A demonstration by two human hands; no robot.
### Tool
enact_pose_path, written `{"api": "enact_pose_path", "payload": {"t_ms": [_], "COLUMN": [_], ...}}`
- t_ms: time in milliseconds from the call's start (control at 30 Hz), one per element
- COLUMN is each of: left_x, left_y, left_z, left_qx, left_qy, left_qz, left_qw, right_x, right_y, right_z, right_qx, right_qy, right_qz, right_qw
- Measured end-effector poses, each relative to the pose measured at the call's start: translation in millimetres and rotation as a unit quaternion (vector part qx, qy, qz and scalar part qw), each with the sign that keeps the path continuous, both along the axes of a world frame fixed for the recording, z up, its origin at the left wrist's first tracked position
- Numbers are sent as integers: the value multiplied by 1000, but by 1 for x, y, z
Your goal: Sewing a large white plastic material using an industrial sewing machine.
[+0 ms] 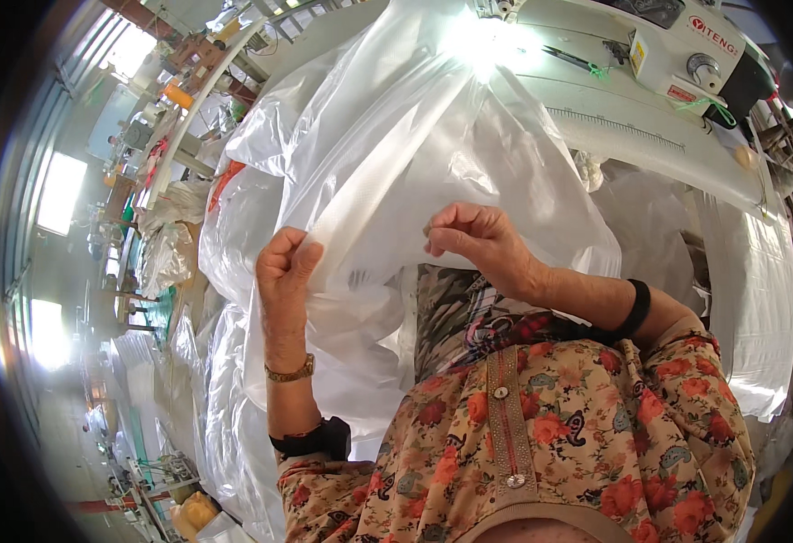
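- Left hand (285, 262), left of frame centre, closed in a pinch on the near edge of the white woven plastic sack (387, 136).
- Right hand (473, 237), just right of centre, fingers curled and clamped on the same edge of the sack, slightly higher than the left.
- Hands apart, a short stretch of the sack's edge held taut between them.
- Sack spread from the frame's middle up toward the top, translucent, bunched and glaring bright near the top centre.
- White sewing machine (686, 50) at upper right, standing on a pale worktable (632, 127) with a ruler strip along its front edge.
- More white sacks (234, 217) heaped at centre left and trailing toward the lower left.
- Gold bracelet (290, 372) on the left wrist, black band (636, 308) on the right wrist.
- Floral blouse (578, 434) filling the lower right.
- Workshop benches (170, 100) with clutter receding along the upper left rim, blurred by distance.
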State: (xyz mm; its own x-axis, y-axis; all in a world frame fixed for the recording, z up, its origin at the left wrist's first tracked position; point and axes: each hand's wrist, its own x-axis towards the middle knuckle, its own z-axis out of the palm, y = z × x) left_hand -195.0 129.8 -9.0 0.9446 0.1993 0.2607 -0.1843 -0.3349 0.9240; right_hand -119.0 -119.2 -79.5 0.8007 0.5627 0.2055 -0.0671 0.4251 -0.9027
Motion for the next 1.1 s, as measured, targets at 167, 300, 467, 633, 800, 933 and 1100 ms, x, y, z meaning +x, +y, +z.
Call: {"api": "enact_pose_path", "payload": {"t_ms": [167, 300, 467, 633, 800, 933, 1100], "left_x": [2, 5, 6, -6, -23, -28, -31], "left_y": [-10, -22, -23, -44, -65, -77, -85], "left_z": [6, 21, 30, 26, -27, -42, -38], "left_qx": [-5, 52, 51, 18, 50, -34, -21], "left_qy": [23, -20, -9, 98, 145, 181, 197], "left_qz": [-11, -13, -22, -115, -189, -201, -153], "left_qw": [1000, 998, 998, 988, 970, 962, 968], "right_x": [33, 63, 31, -41, -61, -64, -65], "right_y": [0, 22, 20, -7, -18, -17, -16], "right_z": [-4, -24, -28, 26, 42, 36, 43], "right_qx": [-85, -58, 29, -95, -166, -311, -413], "right_qy": [129, 184, -19, -28, -182, -343, -495], "right_qz": [-228, -260, -1, -6, 13, 44, 99], "right_qw": [961, 946, 999, 995, 969, 885, 758]}}
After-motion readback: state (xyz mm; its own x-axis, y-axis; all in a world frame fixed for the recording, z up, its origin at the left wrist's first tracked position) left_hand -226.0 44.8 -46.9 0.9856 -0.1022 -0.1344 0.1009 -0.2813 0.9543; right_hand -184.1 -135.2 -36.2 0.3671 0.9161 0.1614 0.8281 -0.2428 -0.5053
